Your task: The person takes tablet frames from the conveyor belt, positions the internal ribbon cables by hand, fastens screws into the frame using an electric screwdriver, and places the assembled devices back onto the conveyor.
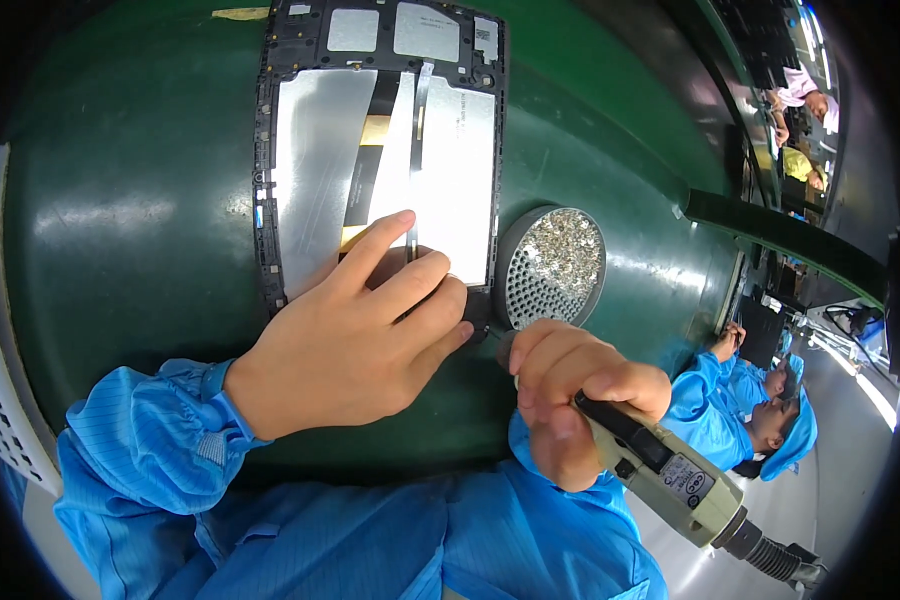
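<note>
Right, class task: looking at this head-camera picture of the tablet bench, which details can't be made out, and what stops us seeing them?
- Tip of the electric screwdriver: hidden inside the right hand.
- Lower edge of the open tablet frame: covered by the left hand.
- Single screws in the round tray: too small to tell apart.
- White perforated basket: cut off by the left edge.
- Co-workers: bent and small at the right rim.

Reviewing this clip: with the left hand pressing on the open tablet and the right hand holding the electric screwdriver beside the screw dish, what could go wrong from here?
1. The left hand lies on the open tablet frame, fingers beside the thin ribbon cable; pressure or a slide could crease it.
2. The right hand holds the electric screwdriver close to the round screw dish; a bump might spill the screws.
3. The driver tip is hidden, so a slip might scratch the shiny panel.
</note>
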`<state>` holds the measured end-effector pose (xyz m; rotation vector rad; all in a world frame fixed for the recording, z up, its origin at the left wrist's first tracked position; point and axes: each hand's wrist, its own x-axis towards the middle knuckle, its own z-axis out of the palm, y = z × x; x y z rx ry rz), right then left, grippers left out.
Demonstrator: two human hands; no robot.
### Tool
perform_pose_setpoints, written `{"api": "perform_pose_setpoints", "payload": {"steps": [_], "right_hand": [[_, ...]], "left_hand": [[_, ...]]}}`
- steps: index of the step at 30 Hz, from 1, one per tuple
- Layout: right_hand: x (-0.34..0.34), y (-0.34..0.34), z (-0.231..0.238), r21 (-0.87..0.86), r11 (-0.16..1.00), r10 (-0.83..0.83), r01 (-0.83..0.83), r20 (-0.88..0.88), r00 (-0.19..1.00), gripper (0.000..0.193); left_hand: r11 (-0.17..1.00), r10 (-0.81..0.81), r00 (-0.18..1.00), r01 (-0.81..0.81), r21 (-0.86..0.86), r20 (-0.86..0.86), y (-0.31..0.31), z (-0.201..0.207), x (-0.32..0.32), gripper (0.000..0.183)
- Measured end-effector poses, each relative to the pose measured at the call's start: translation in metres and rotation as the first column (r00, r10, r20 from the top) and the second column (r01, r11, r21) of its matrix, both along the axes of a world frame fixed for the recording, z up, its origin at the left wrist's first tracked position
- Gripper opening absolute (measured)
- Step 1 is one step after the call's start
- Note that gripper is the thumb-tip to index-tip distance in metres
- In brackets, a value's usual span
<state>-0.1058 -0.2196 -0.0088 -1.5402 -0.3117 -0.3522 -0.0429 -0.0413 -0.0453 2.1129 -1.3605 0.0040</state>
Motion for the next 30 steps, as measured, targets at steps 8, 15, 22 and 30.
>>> {"api": "perform_pose_setpoints", "payload": {"steps": [8, 15, 22, 30], "right_hand": [[-0.012, -0.018, 0.014, 0.104, 0.963, -0.254, 0.248, 0.053, 0.966, 0.034], [-0.009, -0.017, 0.006, 0.112, 0.970, -0.214, 0.216, -0.026, 0.976, 0.032], [-0.006, -0.014, 0.002, 0.075, 0.987, -0.143, 0.143, -0.006, 0.990, 0.035], [-0.005, -0.014, -0.002, 0.060, 0.991, -0.120, 0.121, -0.013, 0.993, 0.035]], "left_hand": [[0.997, -0.051, 0.998, 0.049, 0.053, 0.032, 0.004, 0.004, 0.003, 0.020], [0.996, -0.067, 0.997, 0.065, 0.066, 0.029, 0.008, 0.006, 0.005, 0.022], [0.996, -0.064, 0.997, 0.062, 0.056, 0.036, 0.007, 0.005, 0.005, 0.024], [0.996, -0.062, 0.998, 0.059, 0.068, 0.034, 0.007, 0.004, 0.005, 0.023]]}}
